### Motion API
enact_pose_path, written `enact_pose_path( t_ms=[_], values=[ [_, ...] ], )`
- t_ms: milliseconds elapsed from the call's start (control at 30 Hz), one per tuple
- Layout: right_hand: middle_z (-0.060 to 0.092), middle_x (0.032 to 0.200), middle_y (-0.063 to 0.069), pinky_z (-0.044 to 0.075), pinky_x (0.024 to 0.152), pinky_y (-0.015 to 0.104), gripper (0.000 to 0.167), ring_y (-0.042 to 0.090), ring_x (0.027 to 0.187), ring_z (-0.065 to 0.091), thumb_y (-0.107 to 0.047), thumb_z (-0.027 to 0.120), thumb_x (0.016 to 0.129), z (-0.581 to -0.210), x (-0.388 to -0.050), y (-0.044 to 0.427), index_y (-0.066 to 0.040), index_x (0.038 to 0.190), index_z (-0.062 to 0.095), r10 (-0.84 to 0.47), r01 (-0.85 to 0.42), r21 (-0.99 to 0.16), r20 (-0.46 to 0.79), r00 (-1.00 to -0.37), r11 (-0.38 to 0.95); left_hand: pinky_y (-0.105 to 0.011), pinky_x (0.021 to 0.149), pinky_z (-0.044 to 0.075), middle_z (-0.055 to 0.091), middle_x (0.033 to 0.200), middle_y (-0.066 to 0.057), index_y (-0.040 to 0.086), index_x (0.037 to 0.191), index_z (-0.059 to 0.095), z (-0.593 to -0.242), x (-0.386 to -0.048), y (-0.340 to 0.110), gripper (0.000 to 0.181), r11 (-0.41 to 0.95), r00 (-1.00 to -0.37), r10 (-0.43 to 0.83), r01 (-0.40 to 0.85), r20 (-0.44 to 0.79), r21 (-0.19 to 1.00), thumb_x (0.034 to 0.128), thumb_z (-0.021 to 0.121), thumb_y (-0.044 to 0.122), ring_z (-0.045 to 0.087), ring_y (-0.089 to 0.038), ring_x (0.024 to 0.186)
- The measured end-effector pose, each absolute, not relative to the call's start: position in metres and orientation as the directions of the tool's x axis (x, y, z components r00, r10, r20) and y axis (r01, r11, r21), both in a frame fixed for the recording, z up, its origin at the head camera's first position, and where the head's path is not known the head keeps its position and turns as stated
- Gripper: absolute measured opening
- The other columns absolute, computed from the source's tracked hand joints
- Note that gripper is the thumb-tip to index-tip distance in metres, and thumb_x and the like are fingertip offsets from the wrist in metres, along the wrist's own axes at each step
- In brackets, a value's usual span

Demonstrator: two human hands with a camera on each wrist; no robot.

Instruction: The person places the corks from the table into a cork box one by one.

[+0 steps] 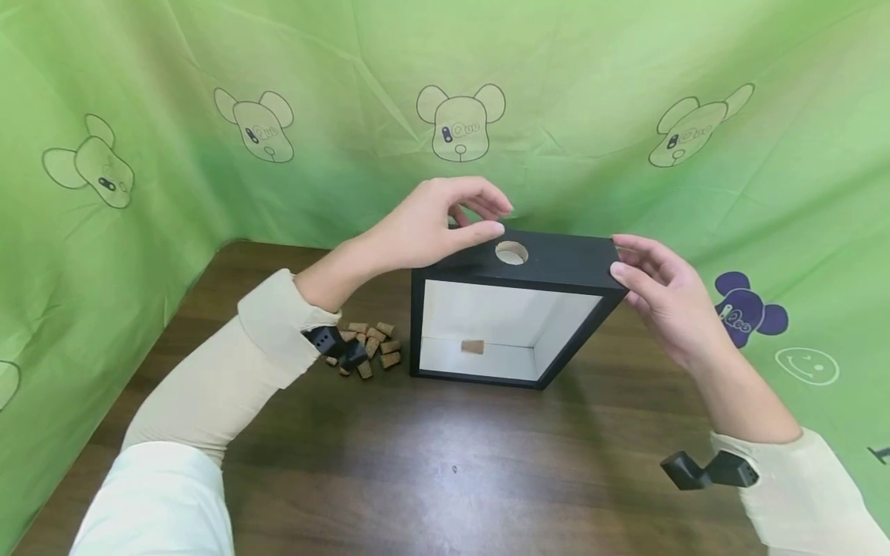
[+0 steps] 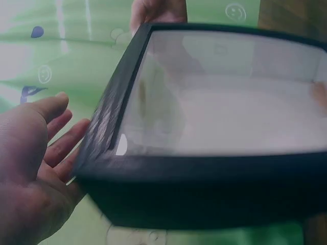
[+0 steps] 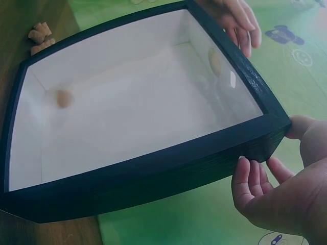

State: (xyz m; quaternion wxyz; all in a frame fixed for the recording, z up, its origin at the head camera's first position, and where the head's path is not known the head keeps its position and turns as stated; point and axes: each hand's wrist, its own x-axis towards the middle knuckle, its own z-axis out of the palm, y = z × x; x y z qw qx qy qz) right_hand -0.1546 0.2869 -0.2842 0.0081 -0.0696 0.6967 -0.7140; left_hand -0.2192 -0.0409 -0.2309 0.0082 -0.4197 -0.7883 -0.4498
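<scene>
A black box [image 1: 566,266] with a clear front and white inside stands upright on the table. One cork [image 1: 473,347] lies inside it, blurred in the right wrist view. In its top face is a round hole [image 1: 512,252]. Holding nothing, my left hand [image 1: 438,224] hovers at the top's left part, thumb tip near the hole; the left wrist view shows its loosely bent fingers beside the frame. My right hand [image 1: 667,301] grips the top right corner, thumb at the front edge and fingertips on the side, as the right wrist view shows.
A loose pile of several corks [image 1: 373,344] lies on the brown wooden table [image 1: 389,463], left of the box and beside my left forearm. Green cloth [image 1: 361,131] with printed bear heads hangs behind and at both sides.
</scene>
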Motion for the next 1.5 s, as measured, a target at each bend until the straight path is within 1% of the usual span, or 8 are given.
enact_pose_path(
  t_ms=[467,667,900,1033,1167,1267,1400,1500],
  values=[
    [0.049,0.122,0.002,0.046,0.075,0.014,0.035,0.009,0.103,0.049,-0.002,0.06,0.101,-0.283,-0.152,0.29,-0.016,0.133,0.061,-0.096,-0.088,-0.995,0.093,-0.991,-0.054,-0.032,0.096,0.049,0.07,0.12,-0.003,0.006,0.125,0.067,-0.234,-0.218,-0.129,0.027,0.419,-0.764,0.539,0.608,0.354,0.675,0.0999,0.067,0.016,0.063,-0.013,0.108],
    [0.048,0.12,0.002,0.047,0.077,0.015,0.035,0.009,0.102,0.049,-0.002,0.061,0.101,-0.284,-0.15,0.289,-0.016,0.133,0.06,-0.097,-0.088,-0.995,0.092,-0.991,-0.045,-0.04,0.099,0.047,0.069,0.123,-0.011,0.004,0.127,0.066,-0.262,-0.215,-0.166,0.028,0.491,-0.833,0.475,0.518,0.284,0.7,0.1007,0.066,0.015,0.062,-0.023,0.113],
    [0.048,0.121,0.002,0.047,0.078,0.015,0.036,0.009,0.103,0.049,-0.002,0.061,0.101,-0.284,-0.149,0.286,-0.015,0.134,0.06,-0.098,-0.091,-0.995,0.095,-0.991,-0.047,-0.045,0.101,0.047,0.068,0.125,-0.013,0.003,0.128,0.065,-0.297,-0.206,-0.206,0.029,0.551,-0.885,0.414,0.431,0.215,0.714,0.1018,0.064,0.016,0.062,-0.025,0.114],
    [0.048,0.119,0.002,0.046,0.077,0.015,0.035,0.009,0.102,0.048,-0.001,0.06,0.101,-0.285,-0.149,0.286,-0.015,0.133,0.06,-0.099,-0.093,-0.994,0.098,-0.99,-0.061,-0.041,0.1,0.048,0.068,0.125,-0.012,0.004,0.129,0.065,-0.32,-0.2,-0.221,0.03,0.574,-0.898,0.399,0.403,0.187,0.713,0.1021,0.064,0.017,0.063,-0.024,0.113],
    [0.048,0.119,0.003,0.046,0.077,0.015,0.035,0.009,0.102,0.048,-0.001,0.06,0.101,-0.285,-0.149,0.285,-0.014,0.133,0.06,-0.101,-0.095,-0.993,0.101,-0.99,-0.063,-0.025,0.096,0.048,0.068,0.125,-0.014,0.002,0.131,0.064,-0.347,-0.193,-0.234,0.032,0.572,-0.904,0.395,0.382,0.164,0.726,0.1018,0.064,0.016,0.063,-0.026,0.114],
    [0.048,0.118,0.002,0.046,0.076,0.015,0.035,0.009,0.101,0.048,-0.001,0.061,0.101,-0.284,-0.149,0.285,-0.015,0.133,0.06,-0.099,-0.096,-0.994,0.101,-0.99,-0.055,-0.027,0.096,0.05,0.068,0.125,-0.016,0.001,0.132,0.063,-0.368,-0.188,-0.24,0.034,0.571,-0.909,0.394,0.359,0.138,0.738,0.1012,0.065,0.015,0.064,-0.029,0.115],
    [0.048,0.118,0.002,0.046,0.076,0.015,0.035,0.009,0.1,0.049,-0.002,0.061,0.1,-0.284,-0.148,0.286,-0.015,0.133,0.061,-0.096,-0.093,-0.994,0.098,-0.991,-0.054,-0.047,0.096,0.052,0.067,0.127,-0.021,-0.003,0.134,0.061,-0.397,-0.181,-0.24,0.037,0.571,-0.915,0.389,0.33,0.106,0.752,0.1005,0.066,0.013,0.064,-0.033,0.114],
    [0.048,0.118,0.002,0.047,0.076,0.014,0.035,0.009,0.1,0.049,-0.002,0.061,0.101,-0.284,-0.148,0.286,-0.015,0.133,0.061,-0.096,-0.091,-0.994,0.095,-0.991,-0.052,-0.046,0.094,0.054,0.065,0.127,-0.024,-0.005,0.132,0.061,-0.417,-0.175,-0.239,0.037,0.558,-0.916,0.389,0.321,0.101,0.765,0.0997,0.067,0.011,0.064,-0.036,0.113]
  ],
)
